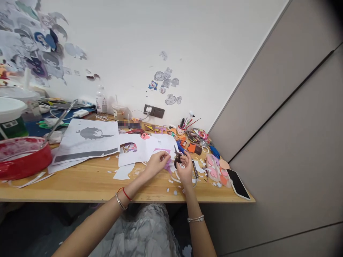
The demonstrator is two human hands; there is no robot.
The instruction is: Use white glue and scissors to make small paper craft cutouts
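My right hand (184, 169) grips a pair of small dark scissors (177, 159), its fingers at the black handles and the blades tipped up and away. Just left of them, my left hand (157, 162) is closed in a pinch, its fingertips near the scissors; whatever is in them is too small to make out. Purple paper (168, 165) lies beside the left fingertips, and I cannot tell whether they touch it. Behind both hands spreads a white sheet (142, 151) with a cut-out hole. A blue pen-like object (180, 146) is beyond the scissors.
Left on the desk lie a printed sheet (89, 137) and a red bowl (26, 157). A pen cup (182, 129) stands at the back, near a bottle (101, 101). Paper scraps, a black marker (194, 169) and a phone (238, 184) are on the right.
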